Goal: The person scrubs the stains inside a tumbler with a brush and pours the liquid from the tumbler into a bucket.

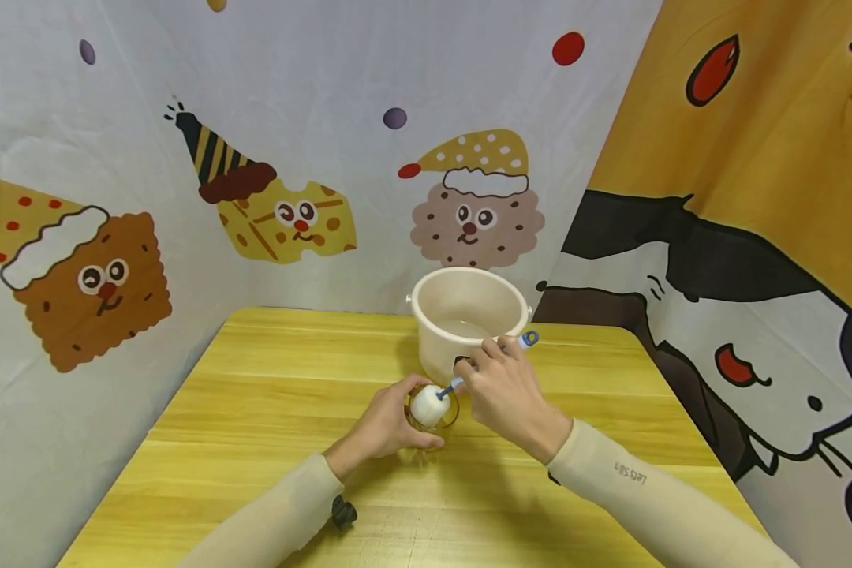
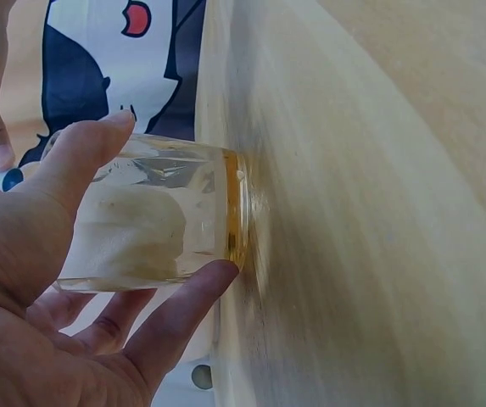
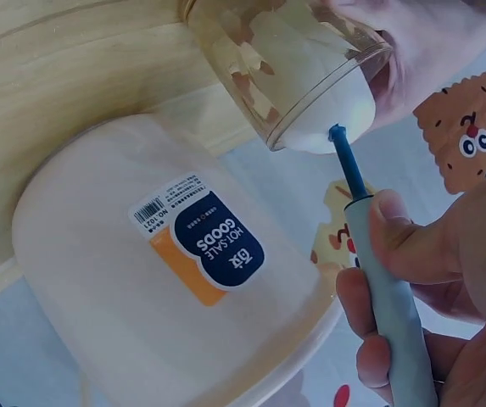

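Note:
My left hand (image 1: 392,420) curls its thumb and fingers round a clear amber drinking glass (image 2: 153,216), which stands upright on the wooden table. Inside the glass is the white sponge head (image 1: 429,406) of a cup brush, seen through the glass wall in the left wrist view. My right hand (image 1: 502,394) grips the brush's light blue handle (image 3: 387,297), thumb along its side. The darker blue neck (image 3: 349,161) runs down into the sponge. In the head view the handle slants up to the right, ending in a blue hanging loop (image 1: 531,338).
A cream bucket (image 1: 436,339) with a printed label (image 3: 209,242) stands just behind the hands. The yellow wooden table (image 1: 291,355) backs onto a cloth (image 1: 312,79) printed with cartoon figures. A small black object (image 1: 344,513) sits at my left wrist.

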A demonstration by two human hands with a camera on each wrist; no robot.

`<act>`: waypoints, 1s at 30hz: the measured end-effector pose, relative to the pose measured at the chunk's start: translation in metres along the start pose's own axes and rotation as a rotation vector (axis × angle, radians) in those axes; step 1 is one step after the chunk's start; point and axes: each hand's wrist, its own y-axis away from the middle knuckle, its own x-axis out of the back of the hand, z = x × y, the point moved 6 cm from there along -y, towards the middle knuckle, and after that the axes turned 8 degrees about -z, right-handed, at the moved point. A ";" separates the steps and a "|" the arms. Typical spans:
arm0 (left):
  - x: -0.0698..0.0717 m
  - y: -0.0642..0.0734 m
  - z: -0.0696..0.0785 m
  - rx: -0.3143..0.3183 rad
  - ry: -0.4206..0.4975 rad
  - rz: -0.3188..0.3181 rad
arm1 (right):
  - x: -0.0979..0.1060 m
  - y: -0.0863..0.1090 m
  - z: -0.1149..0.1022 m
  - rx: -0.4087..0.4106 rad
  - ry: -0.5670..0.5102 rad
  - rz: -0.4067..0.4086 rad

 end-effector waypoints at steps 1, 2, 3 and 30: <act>0.000 0.000 0.000 -0.001 -0.003 0.000 | 0.000 0.000 -0.001 0.001 0.010 -0.003; 0.000 0.000 -0.001 -0.001 -0.004 0.000 | 0.001 0.000 -0.001 0.002 0.019 -0.006; -0.001 0.000 -0.002 0.000 -0.002 -0.001 | 0.001 0.000 -0.002 0.003 0.026 -0.009; 0.000 -0.001 -0.002 0.038 -0.017 0.003 | 0.004 0.013 0.027 -0.163 -0.191 -0.025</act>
